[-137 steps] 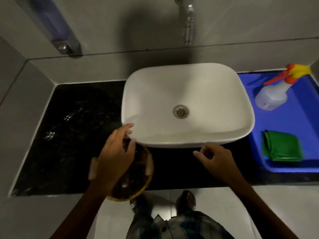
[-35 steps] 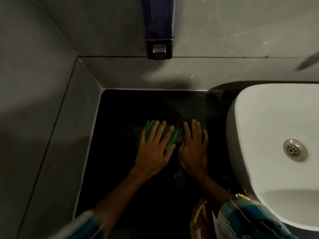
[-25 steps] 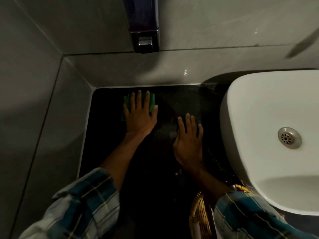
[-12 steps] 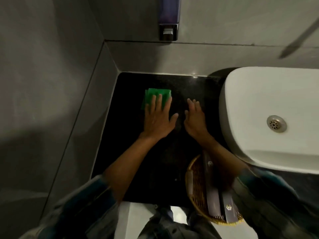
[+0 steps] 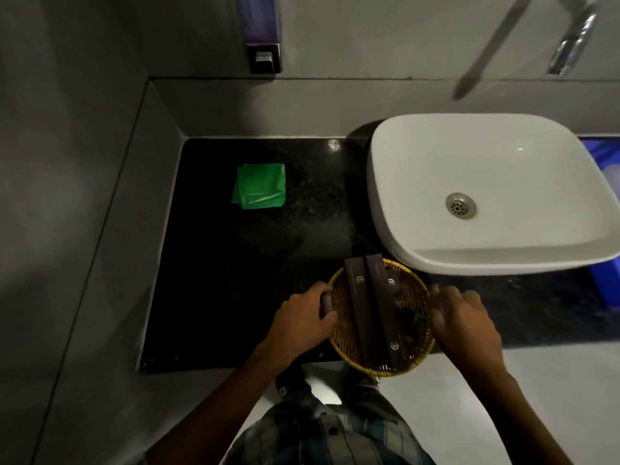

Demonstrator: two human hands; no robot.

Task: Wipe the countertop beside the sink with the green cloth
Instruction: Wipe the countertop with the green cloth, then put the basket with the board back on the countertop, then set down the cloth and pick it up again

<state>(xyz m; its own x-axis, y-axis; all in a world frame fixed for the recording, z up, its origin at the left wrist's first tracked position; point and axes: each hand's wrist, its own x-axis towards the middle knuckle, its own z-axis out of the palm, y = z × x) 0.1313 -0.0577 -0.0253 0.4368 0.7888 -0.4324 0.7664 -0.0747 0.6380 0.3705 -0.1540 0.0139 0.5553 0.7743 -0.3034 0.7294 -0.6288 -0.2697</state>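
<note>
The folded green cloth (image 5: 260,186) lies flat and alone on the black countertop (image 5: 218,280), toward its far left, with no hand on it. The white sink (image 5: 402,229) stands to the right. At the counter's front edge sits a round wicker basket (image 5: 342,333) holding two long dark boxes (image 5: 372,310). My left hand (image 5: 302,322) grips the basket's left handle. My right hand (image 5: 464,322) is closed on its right side.
A soap dispenser (image 5: 263,35) hangs on the back wall above the counter. A chrome tap (image 5: 573,41) juts out over the sink. A blue tray (image 5: 604,283) shows at the far right. Grey tiled walls close off the left and back.
My left hand has let go of the green cloth, which stays on the counter. Both hands have pulled back to the front edge and taken hold of the wicker basket.
</note>
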